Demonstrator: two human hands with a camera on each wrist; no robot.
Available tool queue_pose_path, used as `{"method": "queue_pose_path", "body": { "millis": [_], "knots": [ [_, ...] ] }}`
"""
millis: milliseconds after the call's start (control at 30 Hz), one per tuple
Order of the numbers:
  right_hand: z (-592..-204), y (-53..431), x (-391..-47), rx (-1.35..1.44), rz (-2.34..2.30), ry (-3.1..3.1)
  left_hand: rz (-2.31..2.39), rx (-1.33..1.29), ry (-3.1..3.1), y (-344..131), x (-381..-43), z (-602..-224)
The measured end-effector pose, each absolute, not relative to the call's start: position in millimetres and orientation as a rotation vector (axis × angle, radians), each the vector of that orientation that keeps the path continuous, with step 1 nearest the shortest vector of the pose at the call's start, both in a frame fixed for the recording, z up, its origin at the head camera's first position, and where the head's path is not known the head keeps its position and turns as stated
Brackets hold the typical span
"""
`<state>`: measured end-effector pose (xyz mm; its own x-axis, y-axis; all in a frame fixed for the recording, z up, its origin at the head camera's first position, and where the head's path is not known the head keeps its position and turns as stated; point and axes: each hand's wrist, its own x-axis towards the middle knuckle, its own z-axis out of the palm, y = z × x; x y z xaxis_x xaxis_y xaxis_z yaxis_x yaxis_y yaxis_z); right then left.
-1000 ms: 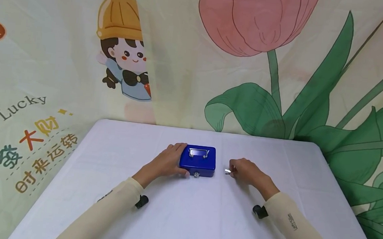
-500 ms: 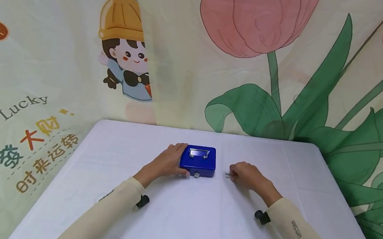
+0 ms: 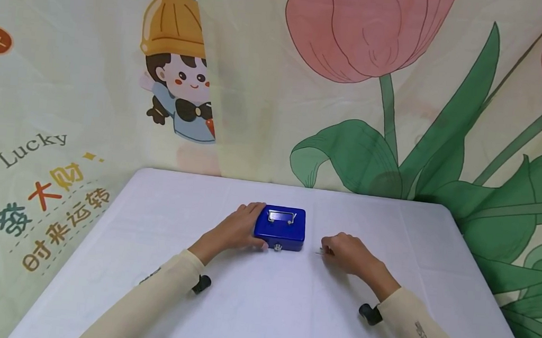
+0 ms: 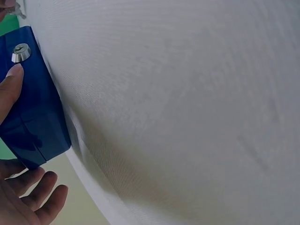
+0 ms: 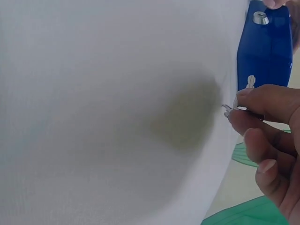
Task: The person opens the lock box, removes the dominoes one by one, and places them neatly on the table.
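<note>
A blue metal cash box (image 3: pixel 295 232) with a silver handle (image 3: pixel 281 216) on its lid stands on the white-covered table. The lid is down. My left hand (image 3: pixel 237 228) grips its left end, thumb on the front face just beside the silver lock (image 4: pixel 21 53) and fingers around the side. To the right of the box, my right hand (image 3: pixel 351 254) pinches small silver keys (image 5: pixel 251 81) between thumb and forefinger, the other fingers curled. One key sticks up past the thumb and another metal piece pokes out below. The keys are apart from the lock.
The white table cover (image 3: pixel 260 311) spreads around both hands. Behind the table's far edge hangs a printed backdrop (image 3: pixel 254 83) with tulips and a cartoon figure. A black wrist camera (image 3: pixel 371 314) sits under the right forearm, another black camera (image 3: pixel 202 284) under the left.
My right hand has shifted slightly toward the front edge of the table, and the keys have turned in its fingers. The left hand and the cash box have stayed put.
</note>
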<state>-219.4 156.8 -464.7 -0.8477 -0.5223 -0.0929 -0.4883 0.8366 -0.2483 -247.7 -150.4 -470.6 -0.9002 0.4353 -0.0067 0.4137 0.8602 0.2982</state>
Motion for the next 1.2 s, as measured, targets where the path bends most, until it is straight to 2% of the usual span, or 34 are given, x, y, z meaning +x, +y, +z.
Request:
{"method": "queue_pose_path", "body": {
  "millis": [567, 1200],
  "knots": [
    [-445, 127, -187, -0.917, -0.467, 2.893, 0.480, 0.669, 2.943, -151, -246, -470],
    [-451, 112, -180, -0.961, -0.473, 2.858, 0.485, 0.661, 2.948, -152, -248, -475]
  ]
}}
